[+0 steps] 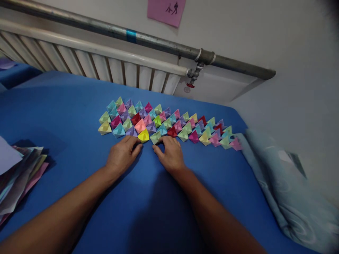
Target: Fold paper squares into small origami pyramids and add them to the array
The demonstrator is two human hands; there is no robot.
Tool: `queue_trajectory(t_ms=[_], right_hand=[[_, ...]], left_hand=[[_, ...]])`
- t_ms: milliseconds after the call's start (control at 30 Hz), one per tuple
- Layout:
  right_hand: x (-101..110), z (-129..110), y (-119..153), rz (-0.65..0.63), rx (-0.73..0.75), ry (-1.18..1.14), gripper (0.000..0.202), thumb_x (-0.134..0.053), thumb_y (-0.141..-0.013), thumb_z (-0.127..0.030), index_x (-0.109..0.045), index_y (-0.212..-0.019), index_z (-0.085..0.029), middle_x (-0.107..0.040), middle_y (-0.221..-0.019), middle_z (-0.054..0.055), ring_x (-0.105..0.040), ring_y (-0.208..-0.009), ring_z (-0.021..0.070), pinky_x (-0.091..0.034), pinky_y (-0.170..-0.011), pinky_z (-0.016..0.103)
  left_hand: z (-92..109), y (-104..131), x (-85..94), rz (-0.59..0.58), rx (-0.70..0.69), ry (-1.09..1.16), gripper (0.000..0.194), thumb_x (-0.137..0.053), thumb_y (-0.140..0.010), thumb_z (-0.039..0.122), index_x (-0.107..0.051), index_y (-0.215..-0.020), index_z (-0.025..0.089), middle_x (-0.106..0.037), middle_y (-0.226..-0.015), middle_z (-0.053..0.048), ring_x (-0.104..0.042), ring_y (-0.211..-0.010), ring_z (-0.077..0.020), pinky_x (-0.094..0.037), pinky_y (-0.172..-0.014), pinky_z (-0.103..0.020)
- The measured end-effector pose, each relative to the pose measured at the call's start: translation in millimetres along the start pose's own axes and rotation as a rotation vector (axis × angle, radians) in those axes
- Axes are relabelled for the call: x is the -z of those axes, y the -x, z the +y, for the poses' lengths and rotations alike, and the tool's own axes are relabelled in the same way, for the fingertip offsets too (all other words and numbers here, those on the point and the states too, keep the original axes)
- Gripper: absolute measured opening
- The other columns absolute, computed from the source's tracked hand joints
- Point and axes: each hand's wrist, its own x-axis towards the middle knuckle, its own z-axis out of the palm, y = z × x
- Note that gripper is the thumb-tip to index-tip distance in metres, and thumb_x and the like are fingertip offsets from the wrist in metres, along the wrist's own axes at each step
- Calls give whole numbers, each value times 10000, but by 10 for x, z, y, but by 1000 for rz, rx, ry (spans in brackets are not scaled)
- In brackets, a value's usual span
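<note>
Rows of small folded paper boats in many colours stand on the blue surface (87,176). At the front row's near edge is a bright yellow paper boat (143,135). My left hand (122,155) rests just left of it, its index fingertip at the boat's side and the thumb apart below. Beside the yellow one, with a small gap, sits a pale green paper boat (155,138). My right hand (171,153) lies close to its right side, index fingertip by the boat and thumb held away. Both hands have curled fingers, with no boat lifted in either.
A stack of coloured paper sheets (23,180) lies at the left. A folded pale teal blanket (286,190) is on the right. Behind the surface stand a white radiator (100,65) and a metal pipe (164,44) with a red-handled valve (190,85). A pink note (166,11) hangs on the wall.
</note>
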Motion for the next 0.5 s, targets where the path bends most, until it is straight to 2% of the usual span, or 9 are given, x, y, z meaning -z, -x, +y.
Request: queue_trajectory(t_ms=[233,300,400,500], right_hand=[[17,8,-7,4,54,-71,163,-622,-830,-306,-620,-938,-184,-686,-969,92,-612,-926,264,-441,-840,397],[50,22,17,36,73,-163,186,-616,-801,-306,-617,-936,-179,-670,-949,100,-617,-878,249,-464,-790,371],[40,112,1,112,19,-283,213,-579,-766,-289,-614,-954,-195,-649,-932,79,-605,-774,214,-476,-724,345],[-6,179,-45,148,-35,-347,182,-559,-723,-257,-615,-891,-214,-636,-839,46,-575,-699,196,-468,-665,321]], left_hand=[[38,-4,14,-11,20,10,162,-554,-904,239,-672,-990,170,-688,-930,-66,-633,-848,-207,-461,-756,-303],[103,5,61,-72,34,9,188,-533,-907,196,-657,-1044,163,-694,-1027,-86,-635,-950,-213,-465,-812,-303],[147,-25,106,-99,66,-97,170,-535,-915,237,-663,-1013,184,-704,-1009,-52,-644,-926,-185,-471,-784,-265],[139,-55,129,-103,80,-159,147,-545,-905,267,-666,-944,192,-705,-969,-37,-644,-880,-178,-465,-723,-250]])
